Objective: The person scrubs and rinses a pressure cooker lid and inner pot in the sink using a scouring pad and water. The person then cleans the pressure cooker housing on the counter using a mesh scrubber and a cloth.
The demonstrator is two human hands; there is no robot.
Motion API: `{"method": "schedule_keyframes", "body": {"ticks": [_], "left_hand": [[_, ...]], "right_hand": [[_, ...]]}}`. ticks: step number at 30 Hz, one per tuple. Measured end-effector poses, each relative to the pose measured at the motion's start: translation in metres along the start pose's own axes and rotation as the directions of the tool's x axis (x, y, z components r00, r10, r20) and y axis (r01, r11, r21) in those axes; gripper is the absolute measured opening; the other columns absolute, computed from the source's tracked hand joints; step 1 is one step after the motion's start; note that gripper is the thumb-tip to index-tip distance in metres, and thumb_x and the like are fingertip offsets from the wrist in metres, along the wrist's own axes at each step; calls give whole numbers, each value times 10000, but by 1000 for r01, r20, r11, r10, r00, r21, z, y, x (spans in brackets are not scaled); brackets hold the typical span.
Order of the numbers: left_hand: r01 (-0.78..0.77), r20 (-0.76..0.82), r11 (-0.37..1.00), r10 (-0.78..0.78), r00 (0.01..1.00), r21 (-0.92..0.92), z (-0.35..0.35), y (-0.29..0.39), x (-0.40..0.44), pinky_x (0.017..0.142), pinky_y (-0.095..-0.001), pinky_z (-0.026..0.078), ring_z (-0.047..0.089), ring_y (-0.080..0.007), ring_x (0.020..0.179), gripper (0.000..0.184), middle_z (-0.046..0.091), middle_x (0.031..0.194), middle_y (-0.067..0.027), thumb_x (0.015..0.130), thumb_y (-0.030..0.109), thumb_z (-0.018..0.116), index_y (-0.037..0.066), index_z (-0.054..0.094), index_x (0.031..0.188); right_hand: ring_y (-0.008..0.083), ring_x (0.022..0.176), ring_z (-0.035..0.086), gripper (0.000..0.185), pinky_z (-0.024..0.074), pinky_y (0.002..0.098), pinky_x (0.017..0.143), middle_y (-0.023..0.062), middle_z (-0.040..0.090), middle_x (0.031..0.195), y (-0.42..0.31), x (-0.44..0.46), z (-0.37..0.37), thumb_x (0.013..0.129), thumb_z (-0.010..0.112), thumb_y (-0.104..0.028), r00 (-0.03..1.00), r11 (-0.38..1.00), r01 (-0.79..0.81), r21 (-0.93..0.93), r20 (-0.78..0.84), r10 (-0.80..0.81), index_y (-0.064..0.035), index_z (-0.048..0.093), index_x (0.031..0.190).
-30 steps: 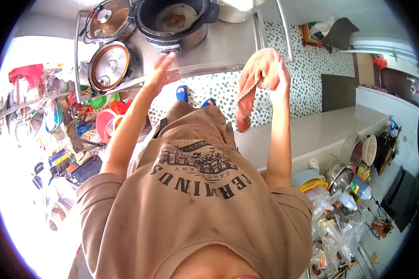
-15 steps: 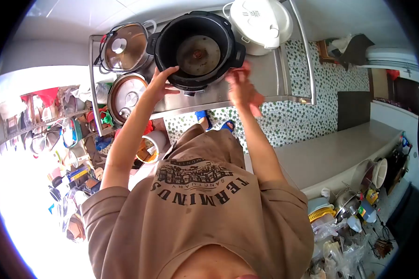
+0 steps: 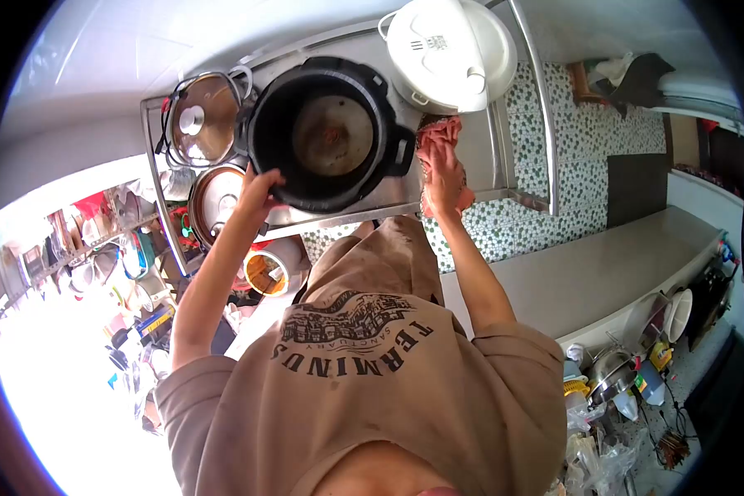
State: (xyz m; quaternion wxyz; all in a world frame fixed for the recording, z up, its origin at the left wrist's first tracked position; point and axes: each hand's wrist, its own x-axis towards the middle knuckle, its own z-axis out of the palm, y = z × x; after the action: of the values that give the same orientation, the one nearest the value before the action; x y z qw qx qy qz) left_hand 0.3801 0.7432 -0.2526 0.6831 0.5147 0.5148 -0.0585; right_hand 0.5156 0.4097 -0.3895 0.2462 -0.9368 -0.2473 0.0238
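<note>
A wide black electric cooker body point(image 3: 302, 198) stands tilted toward me on the steel table, its inside showing a round, stained heating plate point(image 3: 332, 135). My left hand point(image 3: 259, 190) grips its near-left rim, the thumb over the edge and the other fingers partly hidden. To the right of the cooker, my right hand point(image 3: 444, 179) is closed on a crumpled red cloth point(image 3: 440, 131) and presses it against the steel surface point(image 3: 481, 153).
At the back right stands a white electric cooker point(image 3: 434, 58). A glass-lidded pot point(image 3: 211, 120) and a round steel lid or pan point(image 3: 223, 198) sit on the left. Metal rails point(image 3: 546, 124) edge the table. A bucket point(image 3: 277, 269) stands below.
The black cooker has shifted left and toward me, with my left hand still on its rim. My right hand and the cloth have come from beside the cooker down onto the table.
</note>
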Motion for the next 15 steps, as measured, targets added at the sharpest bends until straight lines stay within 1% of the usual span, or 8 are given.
{"method": "schedule_keyframes", "body": {"ticks": [2,3,5,7,8,9,13,15], "left_hand": [[26,-18,996,-25,1000,82,0,8,-32,582,-374,559,580,-179,768,390,553,851,-47,759,105,577,98,486,1138],[12,-19,999,-11,1000,39,-22,-13,-22,592,-362,559,575,-173,755,413,548,848,-41,761,80,558,102,481,1166],[-10,-78,1000,9,997,-13,-15,-1,-61,535,-336,564,592,-189,723,447,558,852,-73,721,28,557,62,477,1160],[-10,-156,998,0,988,-67,-28,-9,-88,542,-314,564,593,-184,717,444,558,854,-72,721,16,548,57,476,1157],[-4,-142,991,-15,990,-133,-33,-8,-107,566,-308,569,599,-177,727,468,566,879,-80,715,-10,528,49,469,1176],[41,-143,997,-51,988,-71,-51,-14,-120,576,-302,570,606,-170,741,498,575,915,-91,708,-44,504,38,461,1197],[-14,-305,967,-67,950,-256,-44,-9,-189,665,-293,558,613,-161,743,528,593,944,-84,694,-71,491,31,466,1211],[-63,-342,957,-40,939,-284,-60,-29,-214,751,-324,547,620,-179,802,518,608,977,-82,696,-66,488,34,471,1204]], "right_hand": [[387,1101,450,651,374,459,921,157,372,1385,-1,4,-4,734,618,-15,987,993,-114,29,-111,117,-72,423,1352],[387,1101,450,651,374,459,921,157,372,1385,-3,5,2,734,618,-15,986,991,-126,36,-103,129,-72,423,1352],[402,1103,446,642,364,462,926,200,355,1386,-14,16,19,745,603,-2,997,997,-67,29,-41,68,-20,403,1355],[416,1124,435,660,352,465,945,231,342,1389,-36,35,19,750,593,5,998,999,-31,43,59,28,-11,378,1374],[419,1132,432,669,348,470,954,239,336,1391,-44,50,27,748,592,8,999,993,25,112,35,-29,-2,367,1378],[422,1140,429,679,344,475,963,247,330,1394,-52,70,36,745,592,12,996,980,87,181,3,-89,7,356,1382],[421,1156,421,630,330,490,983,247,334,1391,-78,156,97,783,545,-13,940,937,295,188,-231,-249,15,345,1379],[391,1139,438,563,350,479,948,192,387,1369,-104,204,111,786,530,-14,977,962,173,210,-157,-142,-35,419,1338]]}}
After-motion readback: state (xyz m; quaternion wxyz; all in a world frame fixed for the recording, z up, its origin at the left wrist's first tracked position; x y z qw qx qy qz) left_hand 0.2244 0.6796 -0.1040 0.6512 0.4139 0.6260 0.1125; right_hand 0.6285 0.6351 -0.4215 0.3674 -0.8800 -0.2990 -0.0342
